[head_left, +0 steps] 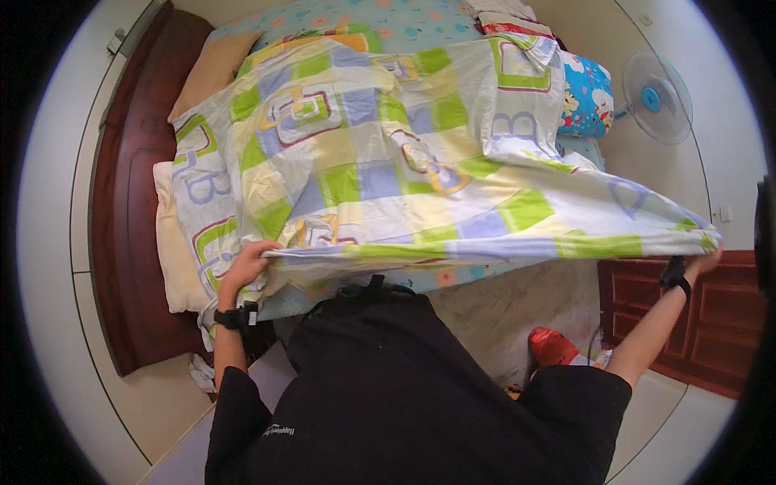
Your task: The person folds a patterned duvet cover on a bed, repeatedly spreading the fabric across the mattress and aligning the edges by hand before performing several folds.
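Observation:
A large patterned sheet (pixel 368 182) in green, white, blue and yellow squares spreads over the bed, its near edge pulled taut between my two hands. My left hand (pixel 257 257) is closed on that edge near the headboard side. Far out to the right, my right hand (pixel 708 257) grips the sheet's other corner, lifted beyond the bed's side; its fingers are partly hidden by the cloth. Under the sheet lies a light blue flowered bed cover (pixel 412 20), showing at the far end and along the near edge.
A dark wooden headboard (pixel 133 194) stands on the left, with a tan pillow (pixel 214 73) and a cream pillow (pixel 174 242) beside it. On the right are a blue printed bundle (pixel 588 95), a fan (pixel 651 99), a reddish wooden cabinet (pixel 719 311) and a red bag (pixel 551 346).

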The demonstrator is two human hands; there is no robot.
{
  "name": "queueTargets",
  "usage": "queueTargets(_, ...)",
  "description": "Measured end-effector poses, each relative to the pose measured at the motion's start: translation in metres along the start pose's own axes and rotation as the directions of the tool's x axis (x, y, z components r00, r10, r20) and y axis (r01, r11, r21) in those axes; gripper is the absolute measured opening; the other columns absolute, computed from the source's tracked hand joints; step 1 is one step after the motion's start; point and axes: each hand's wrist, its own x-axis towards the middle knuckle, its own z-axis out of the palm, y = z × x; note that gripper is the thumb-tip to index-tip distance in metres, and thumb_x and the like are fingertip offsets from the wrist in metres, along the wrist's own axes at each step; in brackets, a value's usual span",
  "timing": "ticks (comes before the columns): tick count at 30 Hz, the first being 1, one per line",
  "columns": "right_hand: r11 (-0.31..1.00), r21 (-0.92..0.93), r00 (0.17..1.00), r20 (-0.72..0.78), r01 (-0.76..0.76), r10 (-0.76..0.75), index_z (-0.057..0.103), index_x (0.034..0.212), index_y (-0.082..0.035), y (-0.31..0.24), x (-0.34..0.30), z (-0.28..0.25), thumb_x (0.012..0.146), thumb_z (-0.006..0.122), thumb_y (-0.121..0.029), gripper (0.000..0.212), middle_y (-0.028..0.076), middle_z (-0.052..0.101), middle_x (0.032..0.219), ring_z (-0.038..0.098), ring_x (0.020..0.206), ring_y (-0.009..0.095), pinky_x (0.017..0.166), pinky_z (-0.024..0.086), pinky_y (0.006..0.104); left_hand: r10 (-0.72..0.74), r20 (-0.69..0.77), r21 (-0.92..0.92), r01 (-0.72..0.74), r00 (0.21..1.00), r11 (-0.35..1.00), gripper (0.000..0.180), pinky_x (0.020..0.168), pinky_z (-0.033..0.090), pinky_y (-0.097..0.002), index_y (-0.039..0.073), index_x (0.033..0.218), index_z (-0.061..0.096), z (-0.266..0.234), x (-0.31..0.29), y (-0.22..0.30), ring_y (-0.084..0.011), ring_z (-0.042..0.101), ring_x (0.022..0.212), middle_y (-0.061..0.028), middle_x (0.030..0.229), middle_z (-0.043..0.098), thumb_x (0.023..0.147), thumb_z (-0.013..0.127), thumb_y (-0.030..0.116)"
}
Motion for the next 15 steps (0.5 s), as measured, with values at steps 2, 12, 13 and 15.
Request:
queueTargets(2, 0.998, 0.006, 0.997, -0.047, 0.055, -0.055, 0.057, 0.089, -0.004, -0.037, 0.014, -0.004, 0.074, 0.047, -0.027, 0.029, 0.012, 0.059, 0.083, 0.056, 0.063, 0.022, 0.055, 0.045, 0.0339, -0.053, -0.013, -0.056, 0.053, 0.998, 0.997, 0.020, 0.067, 0.040, -0.0249, -0.002, 0.085, 0.054, 0.020, -0.023, 0.011, -0.0144, 0.050, 0.072, -0.0063, 0.072, 0.053, 0.066, 0.048, -0.002)
queueTargets(12, 0.864, -0.503, 0.995, 0.091, 0.013, 0.038, 0.052, 0.100, -0.005, 0.093, -0.108, 0.079, 0.074, 0.052, -0.025, 0.033, 0.015, 0.053, 0.099, 0.051, 0.083, 0.025, 0.071, 0.040, 0.0341, -0.078, 0.104, 0.015, 0.076, 0.992, 0.997, 0.026, 0.057, 0.037, -0.0326, 0.003, 0.078, 0.051, 0.120, -0.014, -0.037, -0.0223, 0.047, 0.060, -0.0123, 0.066, 0.050, 0.081, 0.048, 0.028)
queueTargets(13, 0.826, -0.563, 0.981, 0.173, 0.024, 0.089, 0.051, 0.101, -0.005, 0.110, -0.149, 0.096, 0.074, 0.053, -0.025, 0.034, 0.015, 0.052, 0.100, 0.051, 0.085, 0.026, 0.073, 0.039, 0.0341, -0.034, 0.079, 0.027, 0.031, 0.996, 0.999, 0.028, 0.058, 0.038, -0.0343, 0.003, 0.079, 0.051, 0.123, -0.013, -0.036, -0.0253, 0.048, 0.062, -0.0140, 0.067, 0.051, 0.081, 0.047, 0.030)
queueTargets(15, 0.852, -0.497, 0.909, 0.411, 0.163, 0.066, 0.050, 0.103, -0.005, 0.095, -0.236, 0.159, 0.074, 0.053, -0.024, 0.035, 0.015, 0.051, 0.103, 0.050, 0.090, 0.026, 0.077, 0.038, 0.0341, 0.041, -0.082, 0.069, -0.035, 0.996, 0.997, 0.029, 0.059, 0.038, -0.0370, 0.003, 0.080, 0.052, 0.149, -0.009, -0.045, -0.0289, 0.050, 0.066, -0.0159, 0.069, 0.051, 0.083, 0.044, 0.031)
